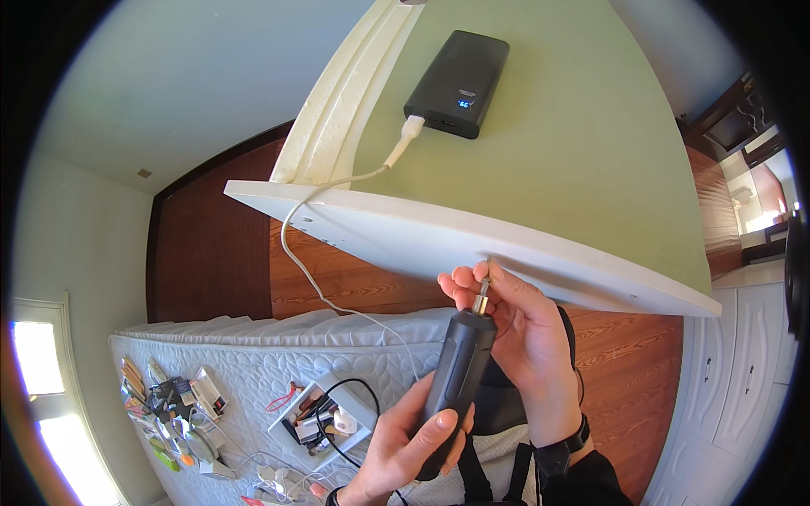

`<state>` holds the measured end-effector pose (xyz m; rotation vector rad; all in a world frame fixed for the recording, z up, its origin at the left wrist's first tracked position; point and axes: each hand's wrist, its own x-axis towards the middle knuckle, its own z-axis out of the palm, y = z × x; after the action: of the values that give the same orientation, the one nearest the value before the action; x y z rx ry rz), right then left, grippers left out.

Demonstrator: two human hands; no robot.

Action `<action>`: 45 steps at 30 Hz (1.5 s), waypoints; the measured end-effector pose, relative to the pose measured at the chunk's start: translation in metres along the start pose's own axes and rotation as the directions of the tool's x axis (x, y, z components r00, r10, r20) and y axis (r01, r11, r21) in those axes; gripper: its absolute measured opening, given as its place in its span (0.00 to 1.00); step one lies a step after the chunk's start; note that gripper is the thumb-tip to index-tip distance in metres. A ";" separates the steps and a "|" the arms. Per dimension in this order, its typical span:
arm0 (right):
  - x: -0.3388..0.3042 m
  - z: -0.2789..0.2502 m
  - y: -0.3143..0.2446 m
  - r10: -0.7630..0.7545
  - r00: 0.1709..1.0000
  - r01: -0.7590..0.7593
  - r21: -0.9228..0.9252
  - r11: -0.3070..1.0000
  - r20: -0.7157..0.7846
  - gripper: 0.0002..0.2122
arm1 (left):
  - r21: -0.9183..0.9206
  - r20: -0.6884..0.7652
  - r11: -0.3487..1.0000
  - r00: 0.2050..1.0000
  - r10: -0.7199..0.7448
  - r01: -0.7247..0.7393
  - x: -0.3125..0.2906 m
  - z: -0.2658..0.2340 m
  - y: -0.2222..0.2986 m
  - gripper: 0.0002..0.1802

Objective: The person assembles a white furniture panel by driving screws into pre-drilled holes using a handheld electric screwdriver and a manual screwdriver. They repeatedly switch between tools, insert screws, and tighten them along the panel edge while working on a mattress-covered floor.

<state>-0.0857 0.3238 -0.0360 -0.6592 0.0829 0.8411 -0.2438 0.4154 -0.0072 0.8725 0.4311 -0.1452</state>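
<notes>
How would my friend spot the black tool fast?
Find the big green surface. Below its white edge in the picture, the left hand grips the black tool. Unlike the flat black box above, it's long, with a gold-coloured collar.

Power bank on green tabletop, box on bed

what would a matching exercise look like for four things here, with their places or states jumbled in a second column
Column one
1. power bank
2. electric screwdriver
3. white box
4. white cable

Column two
a. on the quilted bed cover, with small items inside
b. with one end plugged into a black device
c. lying on the pale green surface, its small display lit blue
d. gripped in the left hand

Right pairs: 1-c, 2-d, 3-a, 4-b
</notes>
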 end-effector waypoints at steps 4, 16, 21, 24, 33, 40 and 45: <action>0.000 -0.002 0.001 -0.020 1.000 0.020 -0.026 0.999 0.016 0.09 | 0.029 0.063 0.999 0.998 0.012 -0.014 0.000 -0.005 -0.003 0.32; 0.000 -0.010 0.007 -0.037 0.999 0.036 -0.053 0.998 -0.010 0.12 | -0.311 0.218 0.943 0.975 -0.049 0.118 0.005 -0.016 -0.006 0.39; 0.000 -0.009 0.006 -0.030 0.999 0.028 -0.053 0.998 -0.022 0.11 | -0.316 0.233 0.942 0.972 -0.040 0.115 0.005 -0.014 -0.005 0.42; -0.001 -0.009 0.006 -0.031 0.999 0.030 -0.050 0.998 -0.029 0.11 | -0.326 0.235 0.939 0.971 -0.033 0.111 0.004 -0.014 -0.005 0.40; -0.003 -0.009 0.004 0.011 1.000 -0.011 0.004 1.000 -0.026 0.09 | -0.172 0.177 0.983 0.984 -0.038 0.069 0.004 -0.011 -0.004 0.33; -0.001 -0.010 0.008 -0.038 0.999 0.037 -0.061 0.997 -0.029 0.12 | -0.065 0.105 0.998 0.995 0.002 0.004 0.004 -0.006 -0.009 0.29; -0.002 -0.007 0.008 -0.035 0.998 0.033 -0.051 0.998 -0.048 0.13 | -0.010 0.081 0.999 0.996 0.044 -0.043 0.005 -0.004 -0.015 0.30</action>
<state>-0.0918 0.3225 -0.0452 -0.7272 0.0947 0.7966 -0.2445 0.4085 -0.0225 0.8643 0.3363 -0.1386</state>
